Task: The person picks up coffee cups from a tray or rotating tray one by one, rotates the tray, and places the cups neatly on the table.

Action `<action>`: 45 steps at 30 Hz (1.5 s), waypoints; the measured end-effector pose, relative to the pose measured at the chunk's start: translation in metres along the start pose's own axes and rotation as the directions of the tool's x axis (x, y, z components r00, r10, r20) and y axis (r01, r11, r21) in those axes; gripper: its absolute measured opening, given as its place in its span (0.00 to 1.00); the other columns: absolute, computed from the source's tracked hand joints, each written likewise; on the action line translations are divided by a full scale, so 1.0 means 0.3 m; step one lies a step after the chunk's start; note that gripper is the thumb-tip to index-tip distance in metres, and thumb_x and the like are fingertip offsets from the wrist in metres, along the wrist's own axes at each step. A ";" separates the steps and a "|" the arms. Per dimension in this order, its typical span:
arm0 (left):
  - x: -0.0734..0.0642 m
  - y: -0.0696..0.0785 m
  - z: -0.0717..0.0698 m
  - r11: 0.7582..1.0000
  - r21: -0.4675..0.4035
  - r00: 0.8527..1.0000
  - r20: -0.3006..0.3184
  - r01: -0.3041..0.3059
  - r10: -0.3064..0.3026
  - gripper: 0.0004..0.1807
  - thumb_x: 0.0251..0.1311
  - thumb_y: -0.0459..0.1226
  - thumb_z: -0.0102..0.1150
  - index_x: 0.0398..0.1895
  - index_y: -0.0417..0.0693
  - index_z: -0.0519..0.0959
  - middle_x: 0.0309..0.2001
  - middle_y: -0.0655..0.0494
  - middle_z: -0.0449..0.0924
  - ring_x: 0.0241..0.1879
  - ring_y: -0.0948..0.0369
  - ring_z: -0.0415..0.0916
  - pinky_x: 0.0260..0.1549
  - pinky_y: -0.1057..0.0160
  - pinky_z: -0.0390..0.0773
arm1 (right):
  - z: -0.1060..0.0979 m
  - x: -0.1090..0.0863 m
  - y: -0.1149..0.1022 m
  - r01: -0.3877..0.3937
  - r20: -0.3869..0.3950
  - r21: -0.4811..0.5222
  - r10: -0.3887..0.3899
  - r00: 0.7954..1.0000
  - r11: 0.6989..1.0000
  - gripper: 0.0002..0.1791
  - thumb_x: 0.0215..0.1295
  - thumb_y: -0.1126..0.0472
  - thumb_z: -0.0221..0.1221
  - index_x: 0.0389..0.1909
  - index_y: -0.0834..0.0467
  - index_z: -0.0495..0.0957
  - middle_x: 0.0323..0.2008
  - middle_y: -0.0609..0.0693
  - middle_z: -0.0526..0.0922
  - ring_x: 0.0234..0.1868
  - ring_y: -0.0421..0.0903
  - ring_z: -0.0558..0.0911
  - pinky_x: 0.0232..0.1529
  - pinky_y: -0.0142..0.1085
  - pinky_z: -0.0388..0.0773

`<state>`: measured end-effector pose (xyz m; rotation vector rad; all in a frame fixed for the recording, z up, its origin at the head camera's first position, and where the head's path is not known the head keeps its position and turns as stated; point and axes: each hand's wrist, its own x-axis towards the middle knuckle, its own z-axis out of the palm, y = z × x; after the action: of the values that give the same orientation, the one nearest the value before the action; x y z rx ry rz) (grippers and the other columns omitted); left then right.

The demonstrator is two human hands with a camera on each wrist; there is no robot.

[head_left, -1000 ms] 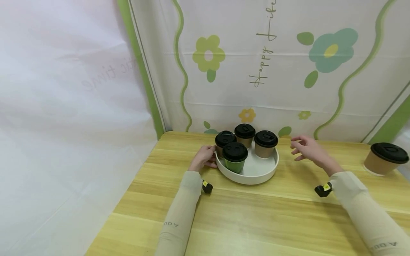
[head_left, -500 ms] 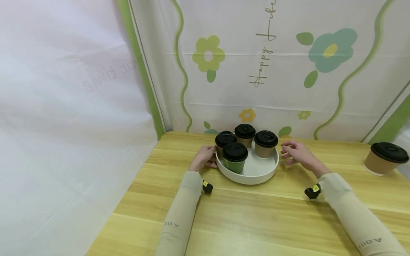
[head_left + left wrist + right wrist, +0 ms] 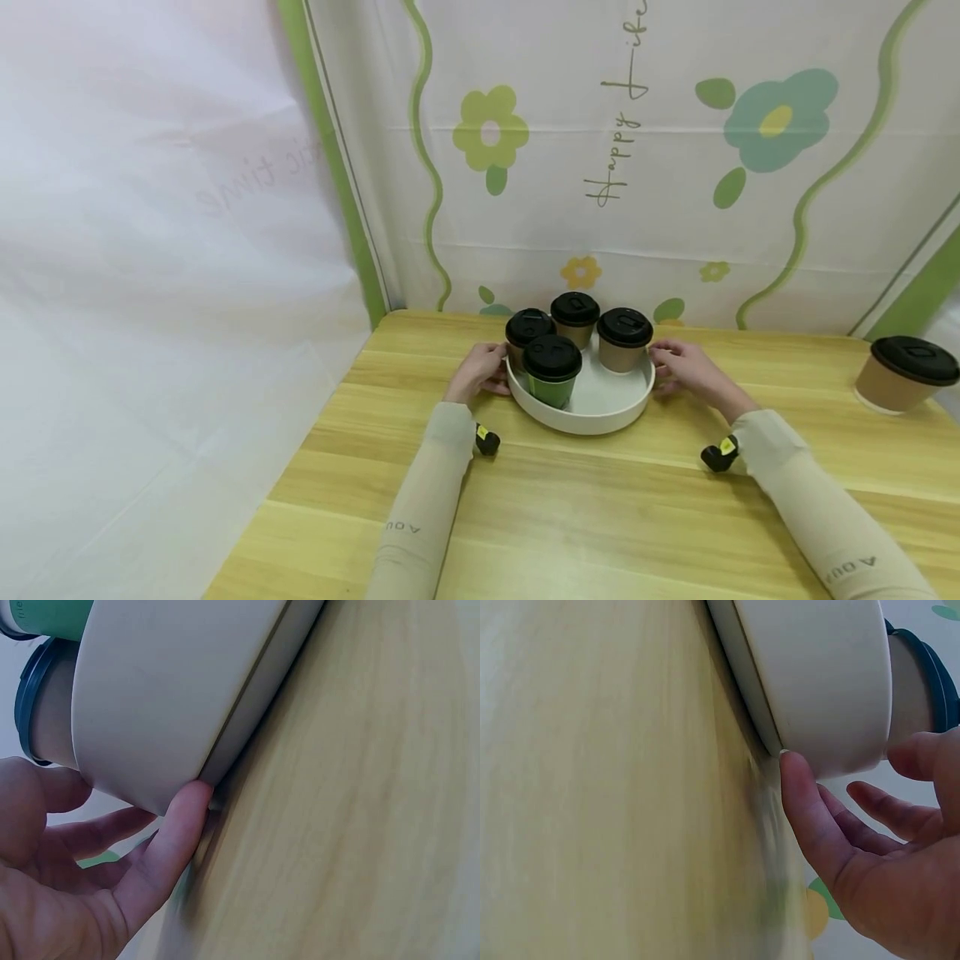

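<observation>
A round white tray (image 3: pixel 583 423) rests on the wooden table, carrying several black-lidded paper cups. In front is a green cup (image 3: pixel 552 392); the others are brown, among them a brown cup (image 3: pixel 621 358) at the right. My left hand (image 3: pixel 478 371) grips the tray's left side, its thumb at the rim and a fingertip at the base edge in the left wrist view. On the opposite side my right hand (image 3: pixel 690 371) holds the tray likewise, with the thumb by the rim and a fingertip (image 3: pixel 791 765) at the lower edge. Some fingers are partly hidden behind the tray wall.
Apart from the tray, another brown cup (image 3: pixel 900 379) with a black lid stands at the table's right side. A white flowered curtain (image 3: pixel 660 208) hangs behind the table, and a plain white sheet (image 3: pixel 172 292) hangs on the left.
My right hand has moved left from beside the tray to its right side and taken hold there. My left hand and the cups have stayed in place.
</observation>
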<state>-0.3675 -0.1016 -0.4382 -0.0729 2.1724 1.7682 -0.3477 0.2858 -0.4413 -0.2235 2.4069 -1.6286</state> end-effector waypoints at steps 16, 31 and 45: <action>0.001 -0.006 -0.001 1.000 0.003 1.000 0.001 -0.018 0.018 0.21 0.77 0.47 0.40 0.53 0.41 0.77 0.35 0.48 0.73 0.30 0.56 0.74 0.31 0.55 0.86 | 0.018 0.013 0.014 -0.077 0.046 0.156 0.070 0.996 0.985 0.31 0.79 0.53 0.40 0.73 0.70 0.50 0.48 0.57 0.75 0.40 0.43 0.85 0.43 0.45 0.85; -0.005 -0.002 -0.002 1.000 0.008 1.000 -0.003 -0.021 0.021 0.21 0.77 0.47 0.40 0.51 0.41 0.77 0.35 0.48 0.73 0.29 0.56 0.75 0.30 0.55 0.86 | 0.014 0.007 0.017 -0.114 0.075 0.225 0.099 0.992 0.968 0.21 0.79 0.51 0.41 0.60 0.62 0.64 0.35 0.48 0.81 0.36 0.44 0.85 0.40 0.44 0.86; -0.003 -0.016 -0.001 0.999 -0.035 1.000 -0.010 0.007 -0.007 0.23 0.76 0.50 0.41 0.53 0.42 0.77 0.38 0.47 0.75 0.31 0.56 0.76 0.31 0.55 0.86 | 0.006 0.020 0.020 -0.123 0.095 0.206 0.105 0.990 0.971 0.25 0.79 0.53 0.41 0.65 0.68 0.59 0.37 0.50 0.82 0.36 0.44 0.85 0.41 0.44 0.86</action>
<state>-0.3656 -0.1030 -0.4425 -0.0976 2.1452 1.8062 -0.3528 0.2848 -0.4481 -0.1117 2.1244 -1.7679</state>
